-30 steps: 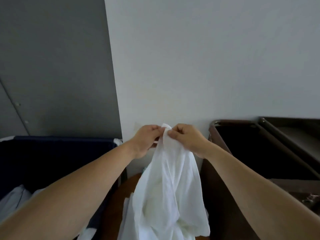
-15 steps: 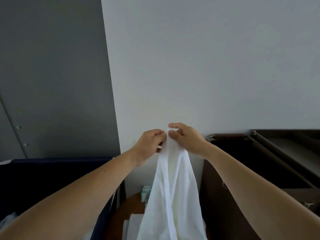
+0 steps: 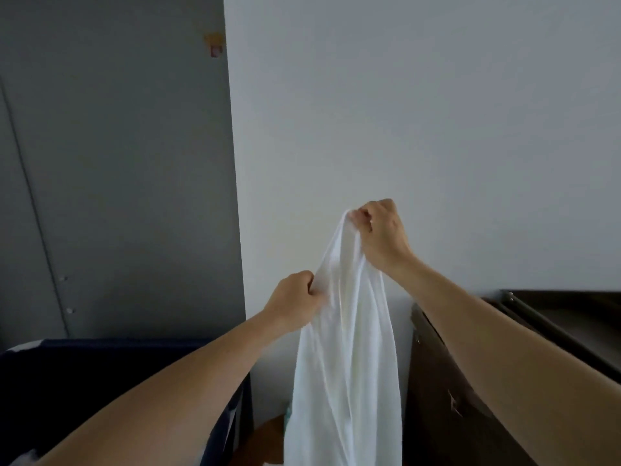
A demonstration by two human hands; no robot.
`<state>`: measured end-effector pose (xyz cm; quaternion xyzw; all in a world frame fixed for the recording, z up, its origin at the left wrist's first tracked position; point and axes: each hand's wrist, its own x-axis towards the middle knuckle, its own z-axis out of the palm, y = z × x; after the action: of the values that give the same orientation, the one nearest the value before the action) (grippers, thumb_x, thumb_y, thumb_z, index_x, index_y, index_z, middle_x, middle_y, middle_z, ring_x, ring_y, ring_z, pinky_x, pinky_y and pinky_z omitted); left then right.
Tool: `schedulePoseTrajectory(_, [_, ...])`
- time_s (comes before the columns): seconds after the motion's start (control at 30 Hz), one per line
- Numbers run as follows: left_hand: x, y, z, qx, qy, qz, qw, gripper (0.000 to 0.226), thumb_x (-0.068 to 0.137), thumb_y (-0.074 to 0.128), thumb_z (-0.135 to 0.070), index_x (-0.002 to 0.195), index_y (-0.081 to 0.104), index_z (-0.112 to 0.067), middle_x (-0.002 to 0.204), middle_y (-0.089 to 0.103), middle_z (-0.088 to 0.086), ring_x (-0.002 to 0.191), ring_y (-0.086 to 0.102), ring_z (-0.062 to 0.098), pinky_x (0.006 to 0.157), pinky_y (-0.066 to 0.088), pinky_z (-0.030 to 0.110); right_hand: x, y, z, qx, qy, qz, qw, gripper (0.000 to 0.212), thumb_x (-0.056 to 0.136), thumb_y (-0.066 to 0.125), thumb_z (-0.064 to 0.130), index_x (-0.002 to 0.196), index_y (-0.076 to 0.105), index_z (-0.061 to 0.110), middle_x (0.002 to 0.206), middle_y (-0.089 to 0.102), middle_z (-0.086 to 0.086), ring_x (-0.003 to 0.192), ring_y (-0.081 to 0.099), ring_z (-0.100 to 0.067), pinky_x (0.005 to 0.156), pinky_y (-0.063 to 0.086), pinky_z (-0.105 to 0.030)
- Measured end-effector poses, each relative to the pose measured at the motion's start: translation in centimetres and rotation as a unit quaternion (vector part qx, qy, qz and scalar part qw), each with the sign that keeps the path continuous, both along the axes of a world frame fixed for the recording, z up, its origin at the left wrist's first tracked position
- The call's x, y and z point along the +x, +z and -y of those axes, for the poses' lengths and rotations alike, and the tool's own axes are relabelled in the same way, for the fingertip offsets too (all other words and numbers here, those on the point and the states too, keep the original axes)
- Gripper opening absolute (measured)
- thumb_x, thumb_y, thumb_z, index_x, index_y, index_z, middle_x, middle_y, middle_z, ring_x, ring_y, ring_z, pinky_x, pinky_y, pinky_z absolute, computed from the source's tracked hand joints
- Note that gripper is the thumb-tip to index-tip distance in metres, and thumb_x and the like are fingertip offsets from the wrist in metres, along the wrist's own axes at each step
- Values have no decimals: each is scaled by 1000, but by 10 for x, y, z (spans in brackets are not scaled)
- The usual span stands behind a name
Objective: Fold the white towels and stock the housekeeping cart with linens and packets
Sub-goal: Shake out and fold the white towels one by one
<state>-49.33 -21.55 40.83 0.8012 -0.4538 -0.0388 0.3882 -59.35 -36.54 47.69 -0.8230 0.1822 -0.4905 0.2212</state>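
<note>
A white towel [image 3: 346,358] hangs in long folds in front of the wall, its lower part running out of the frame's bottom edge. My right hand [image 3: 381,235] pinches its top corner, held high. Lower and to the left, my left hand [image 3: 295,301] grips the towel's left edge with curled fingers. Both arms reach forward from the bottom corners.
A dark navy linen bin [image 3: 100,375] stands at the lower left, with a bit of white cloth at its bottom corner. The dark brown housekeeping cart [image 3: 447,398] stands at the right, its top shelf rim [image 3: 551,317] behind my right arm. A pale wall and grey panel face me.
My right hand has lifted the towel's corner higher. My left hand has slid down along the towel's left edge, away from the right hand. The view has tilted upward.
</note>
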Motion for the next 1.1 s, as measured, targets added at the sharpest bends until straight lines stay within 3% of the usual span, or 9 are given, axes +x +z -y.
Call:
schedulePoseTrajectory(0.1, [8,23,-1,-36,10,-12,999,15,91,46,-12,78,48,-3,72,52,6,62,46,20,58,40,34,1,52,4,47,-21,128,990,29,101,48,32,73,45,27,76,52,11,65,48,-1,55,32,-16])
schedulePoseTrajectory(0.27, [20,38,-10,-40,2,30,999,20,94,43,-8,84,52,7,78,56,18,68,51,25,61,45,42,2,69,7,39,0,41,998,22,101,50,32,87,55,16,74,54,12,67,48,-4,58,34,-25])
schedulePoseTrajectory(0.4, [27,55,-8,-94,0,60,994,18,99,41,-19,87,48,-8,72,52,2,59,44,15,50,36,23,-7,104,-2,16,0,206,978,22,98,54,33,76,52,29,72,56,15,65,52,5,58,35,-18])
schedulePoseTrajectory(0.5, [30,63,-8,-85,-26,88,992,17,97,45,-13,113,48,-16,70,57,-1,56,50,13,44,35,14,-4,101,-7,-9,-6,67,998,22,99,54,31,79,54,23,74,56,11,72,53,-10,67,38,-27])
schedulePoseTrajectory(0.67, [31,38,-16,-98,-45,122,987,53,99,48,-11,142,28,-35,82,63,9,67,62,25,61,56,38,-14,99,4,-1,-20,117,993,27,100,52,34,73,49,28,69,54,13,62,50,1,55,37,-15])
schedulePoseTrajectory(0.77, [28,30,-15,-112,-96,183,972,58,100,45,-10,139,28,-50,83,56,-1,62,53,15,60,51,29,-13,93,7,-3,-27,95,995,27,101,51,33,74,48,28,71,55,12,65,50,-2,57,39,-19])
schedulePoseTrajectory(0.87, [20,18,-11,-98,-109,257,955,38,100,45,-9,129,52,-33,94,52,-9,73,56,14,69,50,28,-12,89,12,0,-26,87,996,25,101,50,32,77,50,26,74,57,11,68,51,-5,60,39,-22])
schedulePoseTrajectory(0.97, [10,7,-3,-111,-117,234,959,22,97,54,-19,113,69,-15,103,54,-8,84,61,14,79,50,24,-7,90,7,0,-19,98,995,27,101,51,33,74,49,29,73,56,13,67,51,-3,58,37,-17])
schedulePoseTrajectory(1.1, [0,-9,10,-103,-69,182,975,38,93,56,-53,113,64,-22,104,55,-9,85,58,10,79,52,28,-4,93,0,-3,-4,105,994,24,100,53,33,76,51,29,74,56,14,68,51,0,55,36,-7])
